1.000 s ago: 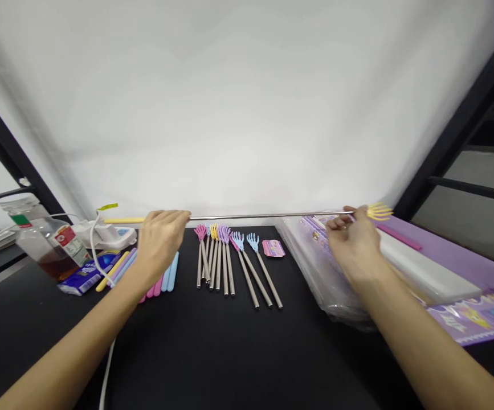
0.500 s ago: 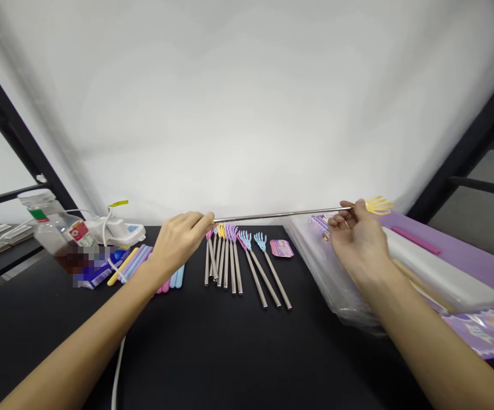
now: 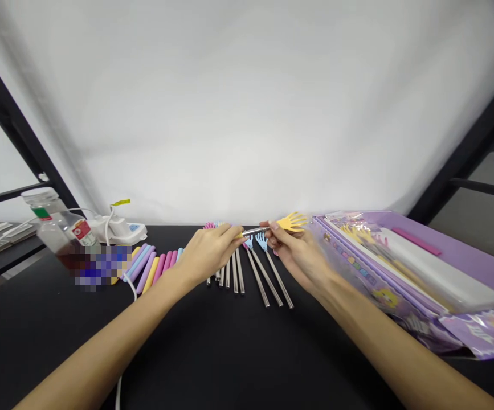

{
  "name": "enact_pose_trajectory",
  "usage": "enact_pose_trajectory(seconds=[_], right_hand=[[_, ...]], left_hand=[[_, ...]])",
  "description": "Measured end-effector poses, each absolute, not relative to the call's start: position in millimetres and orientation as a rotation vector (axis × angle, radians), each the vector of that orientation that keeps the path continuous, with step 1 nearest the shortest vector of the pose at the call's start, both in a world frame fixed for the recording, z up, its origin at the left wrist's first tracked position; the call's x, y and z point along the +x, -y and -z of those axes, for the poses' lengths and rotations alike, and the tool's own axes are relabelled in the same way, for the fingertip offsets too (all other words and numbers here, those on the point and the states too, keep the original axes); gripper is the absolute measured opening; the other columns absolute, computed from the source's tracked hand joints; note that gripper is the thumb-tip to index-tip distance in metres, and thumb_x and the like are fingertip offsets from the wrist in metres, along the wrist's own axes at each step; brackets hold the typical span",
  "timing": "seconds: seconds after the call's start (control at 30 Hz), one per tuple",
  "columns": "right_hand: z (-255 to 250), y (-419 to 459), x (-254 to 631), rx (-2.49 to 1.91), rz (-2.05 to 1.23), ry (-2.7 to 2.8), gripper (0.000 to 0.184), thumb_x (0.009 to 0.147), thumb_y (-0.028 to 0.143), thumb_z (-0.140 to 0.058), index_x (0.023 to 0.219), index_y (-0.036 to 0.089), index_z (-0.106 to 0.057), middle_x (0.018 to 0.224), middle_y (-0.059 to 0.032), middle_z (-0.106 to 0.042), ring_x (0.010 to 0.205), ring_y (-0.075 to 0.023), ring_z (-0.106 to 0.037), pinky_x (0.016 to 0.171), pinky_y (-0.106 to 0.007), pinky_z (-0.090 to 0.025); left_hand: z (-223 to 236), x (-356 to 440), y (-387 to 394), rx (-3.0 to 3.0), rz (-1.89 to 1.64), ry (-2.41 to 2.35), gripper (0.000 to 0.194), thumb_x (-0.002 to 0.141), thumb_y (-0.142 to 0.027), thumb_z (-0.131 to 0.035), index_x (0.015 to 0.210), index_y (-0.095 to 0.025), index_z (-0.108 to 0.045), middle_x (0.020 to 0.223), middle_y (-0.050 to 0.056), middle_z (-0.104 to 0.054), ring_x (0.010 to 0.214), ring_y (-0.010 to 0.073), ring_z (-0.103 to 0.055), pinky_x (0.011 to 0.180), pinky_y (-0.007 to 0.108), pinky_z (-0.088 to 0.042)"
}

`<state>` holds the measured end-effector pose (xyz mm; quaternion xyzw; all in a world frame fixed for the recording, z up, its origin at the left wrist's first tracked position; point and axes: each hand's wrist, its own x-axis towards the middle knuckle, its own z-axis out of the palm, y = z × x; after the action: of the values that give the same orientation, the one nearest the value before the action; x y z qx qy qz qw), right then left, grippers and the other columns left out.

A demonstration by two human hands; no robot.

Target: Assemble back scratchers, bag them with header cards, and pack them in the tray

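Note:
A telescopic back scratcher with a yellow hand-shaped head (image 3: 292, 222) is held level between both hands above the table. My left hand (image 3: 210, 250) is closed round its handle end, where a bit of yellow shows. Just below the yellow head, my right hand (image 3: 296, 250) pinches the metal rod (image 3: 255, 231). Only a short length of rod shows between the hands. Beneath them lie several metal back scratcher rods (image 3: 238, 273) with coloured heads, partly covered by my hands. Two light-blue heads (image 3: 262, 242) show between my hands. Left of my left hand is a row of coloured handle sleeves (image 3: 156, 270).
On the right stands a purple box (image 3: 383, 307) in clear plastic, with yellow back scratchers (image 3: 358, 234) inside. At the left are a clear jar (image 3: 61, 228), a white power strip (image 3: 129, 232) and a white cable (image 3: 118, 393). A white wall rises behind the black table (image 3: 238, 353).
The back scratcher's rod, long and drawn out before, is now pushed together. My right hand has moved left with the yellow head, and my left hand slightly right. The purple box shows more fully.

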<state>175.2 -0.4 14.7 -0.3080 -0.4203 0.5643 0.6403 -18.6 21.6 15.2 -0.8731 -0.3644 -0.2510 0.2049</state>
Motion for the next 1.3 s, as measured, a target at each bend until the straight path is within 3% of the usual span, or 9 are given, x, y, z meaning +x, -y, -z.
enact_pose_trajectory(seconds=[0.13,0.2,0.3,0.43,0.67,0.8,0.97,1.17,1.3], right_hand=[[-15,-4,177,-0.686,-1.261,0.884,0.026,0.067,0.032,-0.088,0.076,0.014,-0.071,0.075,-0.0013,-0.062,0.064,-0.0077,-0.049,0.057,-0.019,-0.044],[-22,-10,188,-0.648,-1.183,0.734,0.019,0.074,0.025,-0.084,0.075,0.015,-0.068,0.080,-0.0012,-0.062,0.064,-0.0061,-0.050,0.055,-0.016,-0.045],[-38,-22,223,-0.677,-0.994,0.435,0.021,0.092,0.018,-0.066,0.071,0.015,-0.059,0.075,0.0022,-0.056,0.055,-0.0023,-0.045,0.048,-0.011,-0.040],[-57,-29,270,-0.735,-0.801,0.129,0.035,0.103,0.018,-0.045,0.069,0.014,-0.052,0.061,0.0071,-0.041,0.042,-0.0006,-0.032,0.038,-0.011,-0.029],[-60,-24,297,-0.679,-0.668,0.040,0.041,0.106,0.028,-0.039,0.069,0.015,-0.052,0.054,0.0082,-0.028,0.041,-0.0022,-0.027,0.036,-0.012,-0.028],[-55,-25,298,-0.647,-0.682,0.056,0.041,0.105,0.031,-0.040,0.069,0.016,-0.052,0.056,0.0077,-0.029,0.041,-0.0032,-0.028,0.036,-0.014,-0.029],[-50,-26,298,-0.644,-0.729,0.061,0.043,0.107,0.033,-0.032,0.071,0.017,-0.049,0.057,0.0079,-0.029,0.040,-0.0038,-0.029,0.036,-0.014,-0.030],[-63,-24,302,-0.615,-0.762,0.059,0.037,0.106,0.028,-0.039,0.074,0.016,-0.053,0.056,0.0089,-0.031,0.039,-0.0020,-0.028,0.037,-0.012,-0.029],[-73,-21,307,-0.573,-0.723,0.015,0.039,0.106,0.030,-0.040,0.072,0.015,-0.054,0.053,0.0089,-0.031,0.039,-0.0019,-0.028,0.035,-0.013,-0.029]], left_hand=[[-16,-20,-24,-2.368,0.574,1.103,0.036,0.105,-0.037,-0.036,0.135,-0.030,-0.054,0.084,0.002,-0.069,0.064,0.0155,-0.065,0.053,0.023,-0.041],[-17,-31,-30,-2.311,0.588,1.110,0.034,0.104,-0.033,-0.037,0.131,-0.028,-0.058,0.090,0.004,-0.071,0.070,0.0174,-0.068,0.058,0.025,-0.045],[-18,-59,-42,-2.151,0.675,1.170,0.031,0.101,-0.022,-0.040,0.118,-0.021,-0.066,0.123,0.009,-0.069,0.103,0.0235,-0.068,0.084,0.032,-0.050],[-23,-93,-51,-1.972,0.483,1.583,0.028,0.097,-0.025,-0.045,0.105,-0.021,-0.072,0.109,0.009,-0.075,0.091,0.0298,-0.071,0.069,0.035,-0.047],[-31,-101,-47,-1.726,0.368,1.797,0.027,0.095,-0.027,-0.045,0.095,-0.019,-0.071,0.093,0.010,-0.075,0.081,0.0342,-0.070,0.056,0.034,-0.033],[-28,-101,-49,-1.776,0.411,1.658,0.028,0.096,-0.029,-0.047,0.090,-0.018,-0.072,0.088,0.010,-0.075,0.082,0.0318,-0.070,0.064,0.036,-0.039],[-24,-103,-53,-1.878,0.532,1.386,0.030,0.099,-0.027,-0.045,0.108,-0.018,-0.072,0.099,0.007,-0.077,0.087,0.0290,-0.071,0.079,0.038,-0.045],[-21,-113,-58,-1.809,0.601,1.337,0.027,0.098,-0.028,-0.049,0.095,-0.020,-0.075,0.090,0.006,-0.078,0.078,0.0275,-0.072,0.068,0.035,-0.045],[-23,-123,-62,-1.790,0.719,1.197,0.025,0.098,-0.026,-0.050,0.101,-0.017,-0.074,0.100,0.008,-0.078,0.088,0.0274,-0.072,0.076,0.035,-0.047]])
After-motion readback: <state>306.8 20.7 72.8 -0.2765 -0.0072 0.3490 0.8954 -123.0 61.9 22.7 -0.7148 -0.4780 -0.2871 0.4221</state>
